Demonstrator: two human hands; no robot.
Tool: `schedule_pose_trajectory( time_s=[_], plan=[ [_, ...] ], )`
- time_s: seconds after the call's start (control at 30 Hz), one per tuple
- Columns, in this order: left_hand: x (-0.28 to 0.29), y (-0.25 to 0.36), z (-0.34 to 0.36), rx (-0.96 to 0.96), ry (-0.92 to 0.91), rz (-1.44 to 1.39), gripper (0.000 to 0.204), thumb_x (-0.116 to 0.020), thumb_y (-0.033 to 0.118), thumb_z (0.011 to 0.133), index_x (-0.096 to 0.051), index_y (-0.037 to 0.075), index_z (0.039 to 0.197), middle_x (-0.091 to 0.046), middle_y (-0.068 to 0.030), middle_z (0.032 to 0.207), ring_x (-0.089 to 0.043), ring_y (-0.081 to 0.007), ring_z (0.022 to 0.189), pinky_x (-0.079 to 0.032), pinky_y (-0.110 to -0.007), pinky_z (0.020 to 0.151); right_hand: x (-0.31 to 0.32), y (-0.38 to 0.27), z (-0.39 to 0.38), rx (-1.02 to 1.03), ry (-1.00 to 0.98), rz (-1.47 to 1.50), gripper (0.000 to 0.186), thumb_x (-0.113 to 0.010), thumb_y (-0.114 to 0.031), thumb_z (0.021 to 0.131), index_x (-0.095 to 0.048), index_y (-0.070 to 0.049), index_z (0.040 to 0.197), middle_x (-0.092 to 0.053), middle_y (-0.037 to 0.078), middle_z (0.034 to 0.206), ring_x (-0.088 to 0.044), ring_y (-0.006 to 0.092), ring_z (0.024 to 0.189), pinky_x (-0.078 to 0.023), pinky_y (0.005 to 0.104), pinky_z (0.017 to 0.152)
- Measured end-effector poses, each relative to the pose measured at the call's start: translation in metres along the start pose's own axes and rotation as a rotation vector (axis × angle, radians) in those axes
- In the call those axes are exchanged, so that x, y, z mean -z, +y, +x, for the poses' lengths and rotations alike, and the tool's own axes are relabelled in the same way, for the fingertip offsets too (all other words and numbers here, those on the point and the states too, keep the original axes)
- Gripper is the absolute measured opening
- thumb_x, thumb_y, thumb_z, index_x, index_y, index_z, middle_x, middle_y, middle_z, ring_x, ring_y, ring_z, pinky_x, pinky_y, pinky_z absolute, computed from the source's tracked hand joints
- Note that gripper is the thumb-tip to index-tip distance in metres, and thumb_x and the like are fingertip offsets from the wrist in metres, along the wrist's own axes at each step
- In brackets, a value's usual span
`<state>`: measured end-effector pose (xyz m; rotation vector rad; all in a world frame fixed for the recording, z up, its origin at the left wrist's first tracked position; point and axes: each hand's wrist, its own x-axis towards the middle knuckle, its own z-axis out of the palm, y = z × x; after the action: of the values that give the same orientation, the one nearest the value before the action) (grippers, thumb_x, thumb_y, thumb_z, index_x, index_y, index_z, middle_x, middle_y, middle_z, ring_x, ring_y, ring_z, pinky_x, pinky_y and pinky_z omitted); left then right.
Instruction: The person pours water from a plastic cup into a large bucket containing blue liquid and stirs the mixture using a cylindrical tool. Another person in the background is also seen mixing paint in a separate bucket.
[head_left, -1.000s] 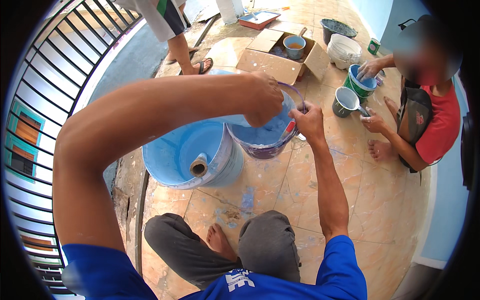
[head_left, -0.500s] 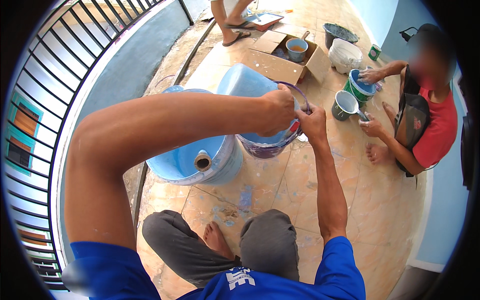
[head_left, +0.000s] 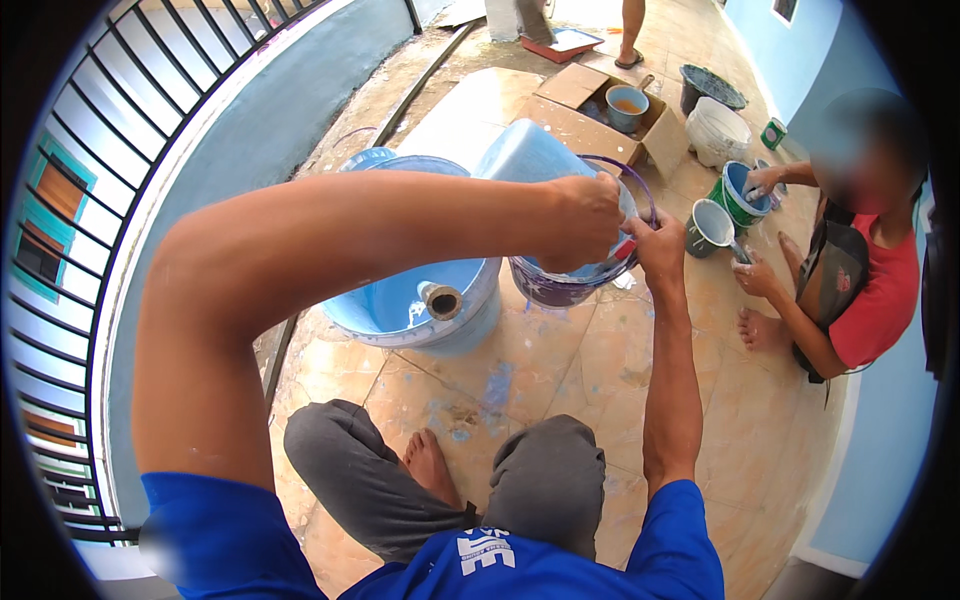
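A light blue plastic container (head_left: 520, 150) is tipped on its side over a purple paint bucket (head_left: 556, 290). My left hand (head_left: 590, 215) reaches across, its fingers closed on the container near the open end. At the bucket's far right edge my right hand (head_left: 655, 245) is closed beside the container's lip and the raised purple handle (head_left: 640, 180). A small red piece (head_left: 626, 250) shows just below its fingers; what exactly they grip is hidden. To the left stands a large light blue bucket (head_left: 470, 325) with a hollow tube (head_left: 441, 301) leaning in it, partly behind my left forearm.
On the right a seated person (head_left: 880, 270) has one hand in a green bucket (head_left: 735, 195) and the other at a grey pot (head_left: 709, 227). An open cardboard box (head_left: 580, 125) holds a small pot (head_left: 626, 108). Black railing (head_left: 90, 200) runs along the left.
My view has shifted, so buckets and hands sit further right in it. Both hands keep the same hold and the container stays tipped. The person standing at the back has stepped to the right.
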<state>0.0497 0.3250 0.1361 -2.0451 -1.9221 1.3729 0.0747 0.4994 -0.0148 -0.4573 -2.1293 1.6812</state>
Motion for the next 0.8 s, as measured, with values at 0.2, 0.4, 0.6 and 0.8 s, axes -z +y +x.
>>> schedule_pose_trajectory(
  time_s=[0.2, 0.4, 0.6, 0.8],
  plan=[
    [-0.017, -0.009, -0.027, 0.039, 0.256, -0.102, 0.019, -0.066, 0.025, 0.095, -0.082, 0.019, 0.088, -0.075, 0.0030, 0.098, -0.062, -0.0160, 0.115, -0.047, -0.044, 0.102, -0.001, -0.010, -0.008, -0.019, -0.021, -0.007, 0.013, -0.072, -0.008, 0.081, -0.072, 0.005, 0.083, -0.065, 0.005, 0.068, -0.059, 0.0126, 0.051, -0.044, 0.0285, 0.046],
    [-0.032, -0.027, -0.068, 0.202, 0.609, -0.264, 0.012, -0.070, 0.015, 0.083, -0.077, 0.009, 0.091, -0.070, -0.0055, 0.102, -0.061, -0.0224, 0.110, -0.050, -0.037, 0.097, 0.007, 0.005, -0.007, -0.009, -0.015, 0.056, 0.013, -0.070, -0.006, 0.081, -0.069, 0.007, 0.085, -0.066, 0.009, 0.066, -0.064, 0.0160, 0.050, -0.045, 0.0294, 0.043],
    [-0.087, -0.015, -0.133, 0.503, 0.804, -0.589, 0.017, -0.071, 0.002, 0.078, -0.068, 0.003, 0.094, -0.063, -0.0100, 0.104, -0.060, -0.0289, 0.103, -0.054, -0.041, 0.088, 0.005, 0.003, -0.015, -0.045, -0.031, 0.103, 0.014, -0.069, -0.005, 0.083, -0.070, 0.008, 0.088, -0.067, 0.010, 0.070, -0.064, 0.0170, 0.051, -0.046, 0.0292, 0.045],
    [-0.147, 0.025, -0.164, 0.655, 0.957, -0.760, 0.018, -0.070, -0.003, 0.085, -0.070, 0.002, 0.103, -0.064, -0.0114, 0.109, -0.062, -0.0310, 0.108, -0.054, -0.042, 0.091, 0.007, 0.019, -0.017, -0.017, -0.026, 0.184, 0.017, -0.070, -0.004, 0.083, -0.072, 0.008, 0.094, -0.068, 0.008, 0.076, -0.062, 0.0136, 0.055, -0.047, 0.0278, 0.050]
  ],
)
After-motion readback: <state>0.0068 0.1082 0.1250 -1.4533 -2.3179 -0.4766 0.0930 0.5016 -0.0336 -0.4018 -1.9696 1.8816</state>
